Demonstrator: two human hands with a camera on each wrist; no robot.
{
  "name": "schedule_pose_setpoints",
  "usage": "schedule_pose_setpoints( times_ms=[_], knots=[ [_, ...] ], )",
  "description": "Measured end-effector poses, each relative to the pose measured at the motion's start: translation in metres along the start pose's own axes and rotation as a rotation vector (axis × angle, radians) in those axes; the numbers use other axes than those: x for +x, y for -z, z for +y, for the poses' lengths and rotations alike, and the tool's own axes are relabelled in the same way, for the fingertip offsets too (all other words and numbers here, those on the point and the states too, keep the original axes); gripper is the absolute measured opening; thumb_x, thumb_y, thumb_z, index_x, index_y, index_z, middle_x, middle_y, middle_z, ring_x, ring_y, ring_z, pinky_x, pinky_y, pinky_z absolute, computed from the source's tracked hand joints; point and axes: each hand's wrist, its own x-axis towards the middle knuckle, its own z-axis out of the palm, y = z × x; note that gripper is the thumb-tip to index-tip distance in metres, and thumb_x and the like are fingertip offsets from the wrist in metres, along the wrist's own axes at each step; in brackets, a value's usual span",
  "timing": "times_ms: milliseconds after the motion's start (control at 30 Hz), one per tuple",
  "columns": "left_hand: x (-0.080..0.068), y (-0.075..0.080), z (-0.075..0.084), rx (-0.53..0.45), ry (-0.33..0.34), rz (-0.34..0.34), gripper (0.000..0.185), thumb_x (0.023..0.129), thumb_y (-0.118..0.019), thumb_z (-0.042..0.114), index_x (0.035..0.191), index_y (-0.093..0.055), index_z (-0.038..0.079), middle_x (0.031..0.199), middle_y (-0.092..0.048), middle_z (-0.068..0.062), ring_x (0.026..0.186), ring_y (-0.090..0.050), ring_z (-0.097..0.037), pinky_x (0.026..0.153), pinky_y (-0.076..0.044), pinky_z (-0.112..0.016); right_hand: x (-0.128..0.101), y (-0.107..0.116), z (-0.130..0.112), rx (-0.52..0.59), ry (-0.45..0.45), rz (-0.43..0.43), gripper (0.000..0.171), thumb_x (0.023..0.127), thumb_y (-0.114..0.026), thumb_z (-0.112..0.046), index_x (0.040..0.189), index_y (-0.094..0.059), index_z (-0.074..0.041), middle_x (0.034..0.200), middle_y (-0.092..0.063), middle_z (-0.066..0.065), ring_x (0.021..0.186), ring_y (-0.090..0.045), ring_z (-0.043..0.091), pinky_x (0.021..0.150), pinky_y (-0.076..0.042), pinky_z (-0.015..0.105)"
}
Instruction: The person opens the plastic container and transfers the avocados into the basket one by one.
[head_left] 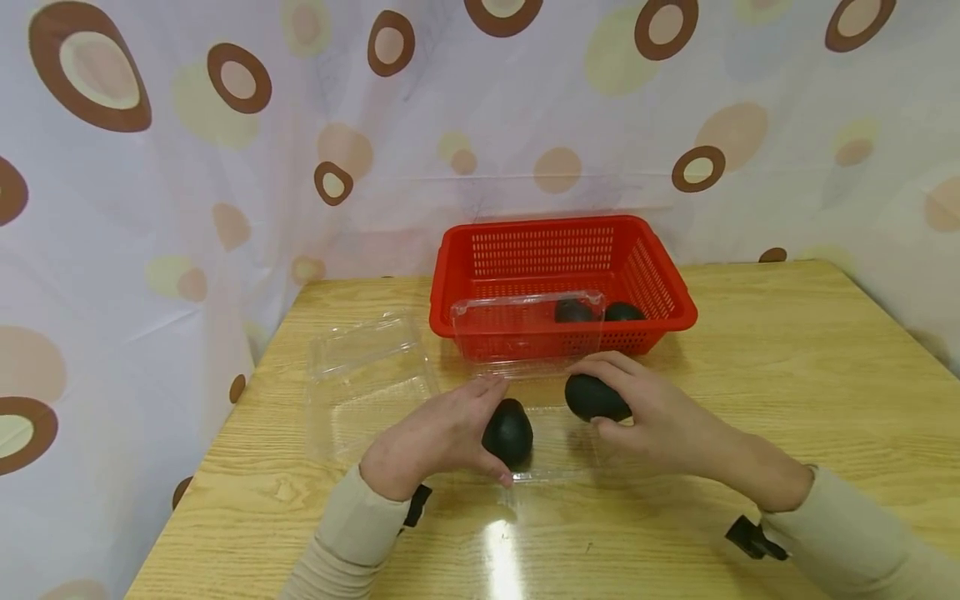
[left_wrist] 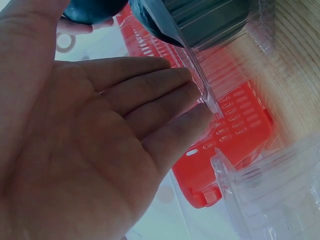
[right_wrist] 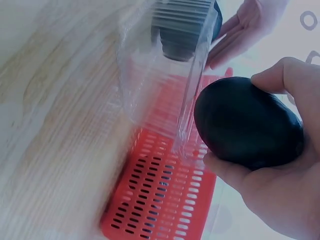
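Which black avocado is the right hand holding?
The one by the right hand: the avocado nearer the red basket. The left hand's avocado sits closer; two more lie inside the basket.

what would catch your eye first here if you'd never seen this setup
Two hands over a clear tray at the table's middle: the left hand holds one dark avocado, the right hand grips another avocado. Just behind them sits a bright red basket with two more dark avocados inside.
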Motion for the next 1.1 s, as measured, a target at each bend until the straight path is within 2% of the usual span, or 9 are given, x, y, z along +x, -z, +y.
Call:
schedule_pose_setpoints(
  times_ms=[167,533,667,900,1100],
  knots=[
    [0.000,0.000,0.000,0.014,-0.007,0.008,0.114,0.067,-0.086,0.054,0.154,-0.032,0.004,0.160,-0.035,-0.012,0.148,-0.035,-0.025,0.118,-0.036,-0.039,-0.003,0.007,0.004,-0.021,-0.020,0.003,0.056,0.082,-0.070,-0.005,0.134,-0.054,-0.017,0.132,-0.056,0.004,0.108,-0.059,0.021,0.088,-0.057,0.043],
    [-0.001,0.001,0.001,0.001,0.002,-0.006,0.113,0.068,-0.086,0.053,0.154,-0.031,0.003,0.160,-0.033,-0.013,0.148,-0.034,-0.026,0.118,-0.036,-0.039,-0.005,0.023,0.008,-0.034,-0.016,0.034,0.055,0.082,-0.069,-0.002,0.133,-0.054,-0.018,0.131,-0.055,0.007,0.102,-0.059,0.022,0.078,-0.057,0.036],
    [-0.001,0.002,0.002,0.006,-0.002,-0.003,0.113,0.068,-0.086,0.053,0.154,-0.031,0.003,0.160,-0.033,-0.013,0.148,-0.034,-0.026,0.118,-0.036,-0.039,-0.004,0.030,0.010,-0.054,-0.018,0.052,0.056,0.081,-0.069,-0.001,0.133,-0.055,-0.016,0.131,-0.055,0.009,0.101,-0.061,0.024,0.074,-0.058,0.034],
    [-0.001,0.002,0.002,0.006,-0.002,0.001,0.113,0.068,-0.086,0.053,0.154,-0.032,0.003,0.160,-0.034,-0.013,0.148,-0.035,-0.026,0.118,-0.036,-0.039,-0.001,0.042,0.017,-0.059,-0.025,0.064,0.055,0.082,-0.069,0.000,0.134,-0.053,-0.011,0.129,-0.055,0.011,0.093,-0.063,0.021,0.066,-0.057,0.026],
    [-0.001,0.001,0.002,0.000,-0.005,0.001,0.113,0.068,-0.086,0.053,0.154,-0.031,0.003,0.160,-0.034,-0.013,0.148,-0.033,-0.026,0.118,-0.036,-0.039,0.005,0.050,0.026,-0.110,-0.015,0.110,0.054,0.082,-0.071,-0.002,0.132,-0.055,-0.010,0.127,-0.058,0.010,0.092,-0.063,0.020,0.068,-0.056,0.030]
  ],
)
